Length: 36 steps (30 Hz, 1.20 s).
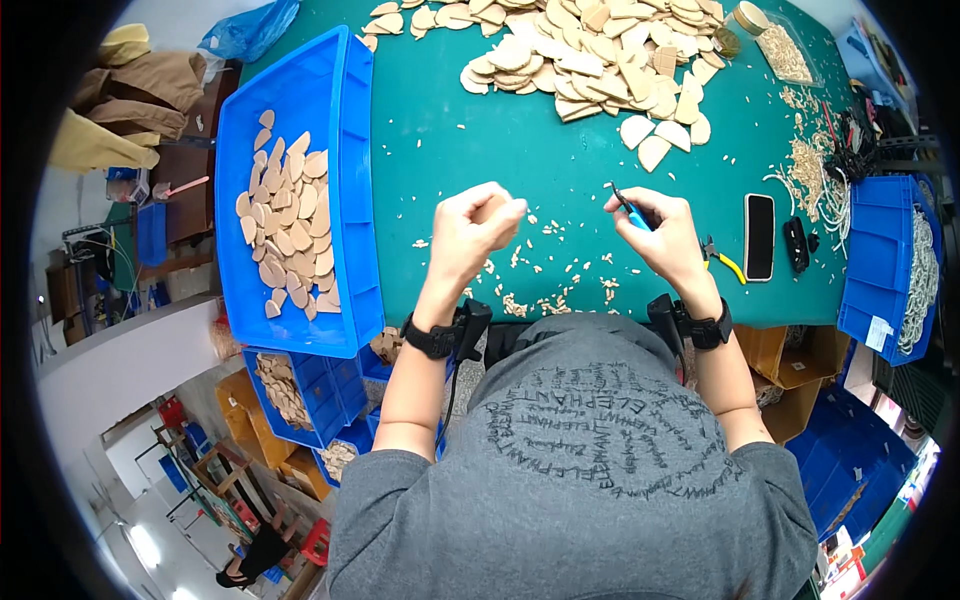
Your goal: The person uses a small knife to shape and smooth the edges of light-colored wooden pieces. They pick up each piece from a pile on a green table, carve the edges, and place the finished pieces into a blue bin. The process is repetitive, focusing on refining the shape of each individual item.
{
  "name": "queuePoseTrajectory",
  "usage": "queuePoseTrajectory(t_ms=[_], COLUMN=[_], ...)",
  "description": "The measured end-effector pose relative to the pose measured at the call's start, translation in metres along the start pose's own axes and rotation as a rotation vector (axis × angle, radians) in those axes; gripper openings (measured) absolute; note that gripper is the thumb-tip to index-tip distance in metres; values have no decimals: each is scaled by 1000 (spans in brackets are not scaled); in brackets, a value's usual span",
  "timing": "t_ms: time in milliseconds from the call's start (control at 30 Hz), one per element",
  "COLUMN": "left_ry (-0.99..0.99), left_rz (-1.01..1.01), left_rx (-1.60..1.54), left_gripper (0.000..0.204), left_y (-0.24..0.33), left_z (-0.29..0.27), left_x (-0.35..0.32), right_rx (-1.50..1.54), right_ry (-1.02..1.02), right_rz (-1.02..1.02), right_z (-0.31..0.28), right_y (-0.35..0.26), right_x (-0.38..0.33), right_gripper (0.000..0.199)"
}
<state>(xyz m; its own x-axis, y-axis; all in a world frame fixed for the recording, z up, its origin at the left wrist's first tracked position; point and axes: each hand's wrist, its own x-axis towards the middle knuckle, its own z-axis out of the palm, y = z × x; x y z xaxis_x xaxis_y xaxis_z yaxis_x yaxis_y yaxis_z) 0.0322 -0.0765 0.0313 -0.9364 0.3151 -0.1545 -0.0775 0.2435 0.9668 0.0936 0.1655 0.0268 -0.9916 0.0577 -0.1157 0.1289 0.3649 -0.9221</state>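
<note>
Left hand [478,222] is hovering over the worktop [430,140], fingers curled closed, thumb pressing against them; cannot tell whether anything small is sitting inside. Right hand [657,228] is facing it, well apart, fingers wrapping snugly round a blue-handled hand tool [634,215]; its dark hooked tip is pointing up and toward the left hand, probably gripped that way to leave the tip free and visible. Both wrists are wearing black straps. Pale scraps [515,305] are lying below and between the hands, mostly toward the near edge. Right of the right hand, yellow-handled pliers [735,270] are lying just beside a smartphone [759,237], seemingly parked within reach. Beyond the hands, half-round tan pieces [600,60] are heaping up at the far side, likely so the near area is staying workable. At left, a big blue bin [358,120] is holding loose teardrop-shaped tan pieces [290,220], its low tilt apparently suiting easy reach. Far right, more shavings [808,165] are spreading near a blue crate [870,250] that is containing pale cords [920,280].
</note>
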Motion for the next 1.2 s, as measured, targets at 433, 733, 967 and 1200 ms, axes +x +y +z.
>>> queuePoseTrajectory(t_ms=[433, 733, 967, 1200], left_ry=[982, 240, 52, 18], left_rz=[-49, -99, -227, -125], left_rx=[1321, 671, 689, 750], left_gripper=[32, 59, 92, 69], left_y=[-62, -85, -106, -87], left_z=[-215, -64, 6, 70], left_x=[9, 234, 329, 314], right_rx=[-9, -180, -498, -558], right_ry=[130, 329, 371, 57], right_rz=[192, 214, 102, 67], right_z=[-25, -115, -168, -112], right_y=[57, 124, 178, 174], right_x=[26, 135, 265, 290], right_gripper=[31, 44, 59, 58])
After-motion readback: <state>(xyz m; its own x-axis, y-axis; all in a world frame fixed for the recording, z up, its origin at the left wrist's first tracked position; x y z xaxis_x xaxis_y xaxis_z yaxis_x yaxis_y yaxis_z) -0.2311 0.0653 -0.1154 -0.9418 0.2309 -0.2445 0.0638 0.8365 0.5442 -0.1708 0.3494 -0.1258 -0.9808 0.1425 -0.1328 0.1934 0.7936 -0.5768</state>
